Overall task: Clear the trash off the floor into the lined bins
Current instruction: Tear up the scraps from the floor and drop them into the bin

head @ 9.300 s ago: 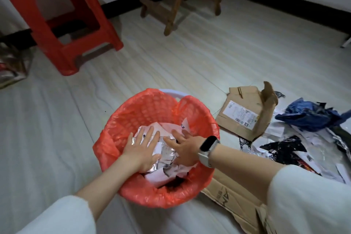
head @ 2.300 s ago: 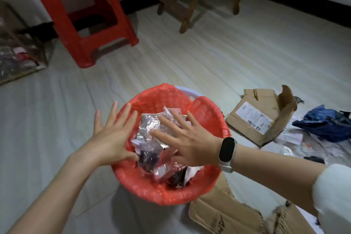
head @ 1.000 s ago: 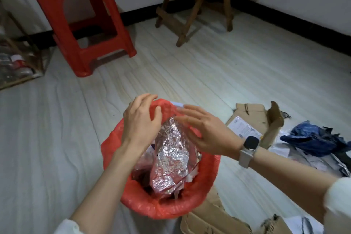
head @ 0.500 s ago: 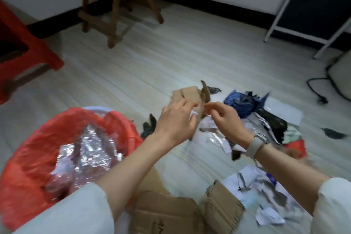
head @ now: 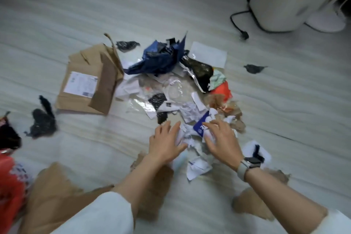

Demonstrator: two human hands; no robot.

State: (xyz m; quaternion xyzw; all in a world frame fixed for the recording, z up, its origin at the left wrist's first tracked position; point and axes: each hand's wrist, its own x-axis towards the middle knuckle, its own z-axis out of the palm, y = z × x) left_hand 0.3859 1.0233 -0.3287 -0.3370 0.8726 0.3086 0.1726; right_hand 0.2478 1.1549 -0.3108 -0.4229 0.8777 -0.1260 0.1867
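- Left hand (head: pixel 167 143), right hand (head: pixel 221 141): grip open, fingers spread on paper scraps (head: pixel 191 138), holding nothing; likely corralling a handful.
- Red-lined bin (head: pixel 8 182): at 9 o'clock, near for dumping.

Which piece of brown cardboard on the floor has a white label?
The flattened cardboard box beside the blue bag; the torn cardboard pieces nearer the person show none.
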